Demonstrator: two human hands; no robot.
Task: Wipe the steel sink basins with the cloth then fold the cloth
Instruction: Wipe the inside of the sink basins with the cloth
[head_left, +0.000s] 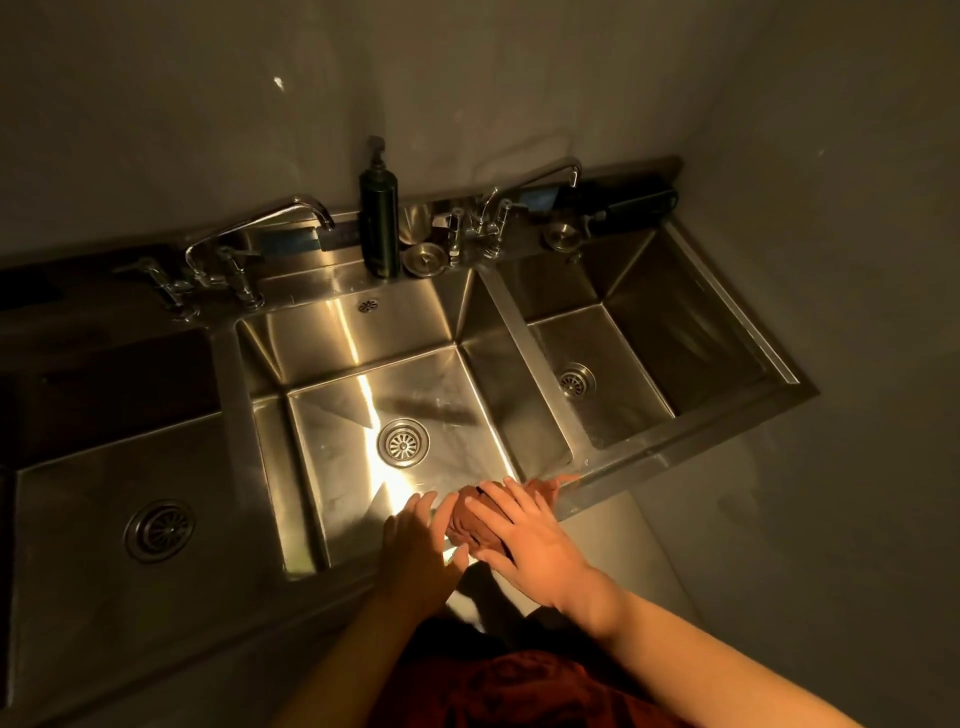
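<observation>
A steel sink unit with three basins fills the view: left basin (78, 519), middle basin (332, 467), right basin (649, 332). A brown cloth (470, 522) lies bunched on the front rim of the sink, between the middle and right basins. My right hand (524, 540) lies flat on top of the cloth with fingers spread, pressing it down. My left hand (421, 545) is just left of the cloth, fingers apart, its fingertips at the cloth's edge. Part of the cloth shows beyond my right fingers.
A dark soap pump bottle (380, 223) stands on the back ledge with two loose drain strainers (425, 258) beside it. Two faucets (311, 208) rise from the back ledge. A grey wall is behind, and floor lies to the right.
</observation>
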